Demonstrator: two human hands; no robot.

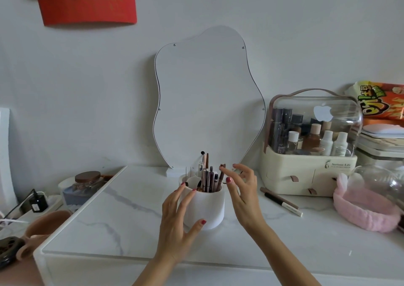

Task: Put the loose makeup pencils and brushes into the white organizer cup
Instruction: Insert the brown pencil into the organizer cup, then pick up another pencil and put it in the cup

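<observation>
The left hand is resting spread, nearly straight fingers against the white organizer cup, which is standing mid-table. The right hand, loosely spread and gripping nothing, is hovering beside a brown pencil leaning inside the cup. Two loose pencils are lying farther right.

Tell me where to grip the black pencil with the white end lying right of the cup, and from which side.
Pinch the black pencil at mid-shaft, from above and the near side. It lies flat on the marble top, and the brown pencil lies close along its far side. The right hand is nearest.
</observation>
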